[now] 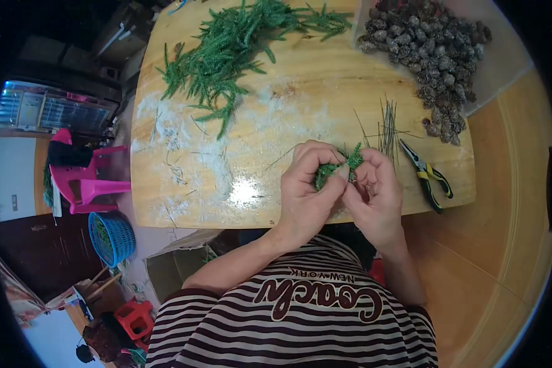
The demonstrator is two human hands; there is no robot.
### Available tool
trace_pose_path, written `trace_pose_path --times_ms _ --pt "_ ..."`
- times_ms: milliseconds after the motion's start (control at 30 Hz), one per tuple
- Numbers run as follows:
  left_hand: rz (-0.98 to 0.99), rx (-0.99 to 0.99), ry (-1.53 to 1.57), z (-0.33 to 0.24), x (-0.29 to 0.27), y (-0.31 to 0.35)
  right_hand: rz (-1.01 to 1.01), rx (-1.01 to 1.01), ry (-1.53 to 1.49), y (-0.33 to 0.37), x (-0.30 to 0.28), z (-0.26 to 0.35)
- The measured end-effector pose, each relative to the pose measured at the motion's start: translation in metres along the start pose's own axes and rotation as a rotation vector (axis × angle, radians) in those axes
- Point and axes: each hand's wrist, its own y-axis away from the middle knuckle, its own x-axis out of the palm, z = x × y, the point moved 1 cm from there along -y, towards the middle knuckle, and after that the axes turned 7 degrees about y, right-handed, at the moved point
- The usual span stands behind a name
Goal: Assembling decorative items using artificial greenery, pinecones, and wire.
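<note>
Over the table's front edge, my left hand (pixel 310 184) and my right hand (pixel 375 193) meet, thumbs and fingertips pinched together. Between them is a small green artificial pine sprig (pixel 325 175), partly covered by the fingers. One frond of it sticks up beside my right index finger. Whether a wire is also in the fingers cannot be made out. Just beyond my right hand lies a bunch of thin dark wires (pixel 387 130). To its right rest long-nose pliers (pixel 424 172) with black and yellow handles, jaws pointing away from me.
A heap of green artificial pine sprigs (pixel 218 64) covers the far left of the wooden table (pixel 325 73). Pine cones (pixel 435 55) are piled at the far right on a clear plastic sheet. White powder (pixel 214 165) dusts the left half. An open cardboard box (pixel 172 267) stands below the front edge.
</note>
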Motion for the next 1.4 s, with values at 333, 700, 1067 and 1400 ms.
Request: trace_pose_path --times_ms 333,700,1067,1400 --pt "0.114 0.274 -0.308 -0.004 -0.005 -0.011 -0.302 -0.221 -0.087 0.0 -0.028 0.013" --pt "0.105 0.37 -0.39 -0.001 -0.001 -0.006 -0.113 -0.404 0.338 -0.02 -0.028 0.023" --pt "0.17 0.379 -0.424 -0.005 -0.004 -0.009 -0.001 -0.374 0.261 -0.025 -0.033 0.016" --pt "0.19 0.361 -0.386 -0.004 -0.003 -0.009 0.099 -0.289 0.094 -0.027 -0.034 0.009"
